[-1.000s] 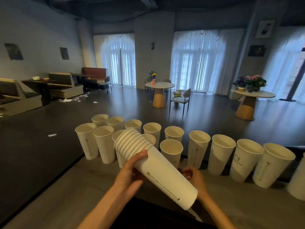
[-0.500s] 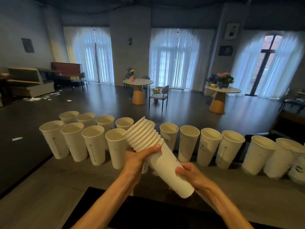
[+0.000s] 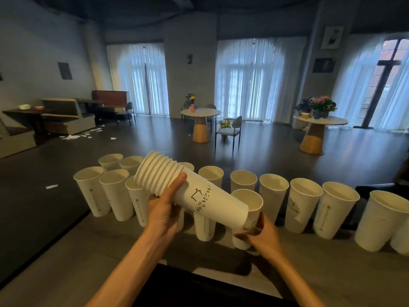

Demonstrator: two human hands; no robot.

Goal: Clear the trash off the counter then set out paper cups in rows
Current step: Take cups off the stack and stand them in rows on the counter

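A: Where is the stack point(image 3: 194, 191) relative to the single cup point(image 3: 249, 218)?
B: Up and to the left of it; its base end meets that cup's rim, its mouths point up-left, away from the person; so its long axis slants from the cup up toward the far rows point(image 3: 274, 191).
A: And each grip?
B: The left hand point(image 3: 164, 210) is wrapped round the stack just below the rims, thumb on top; the right hand point(image 3: 262, 237) is curled round the single cup low on its wall; that cup stands roughly upright, mouth up, just over the table point(image 3: 66, 262); touching or not, I cannot tell.
A: Which hand is nearer the next gap?
B: The right, I judge; the cup sits just in front of the rows.
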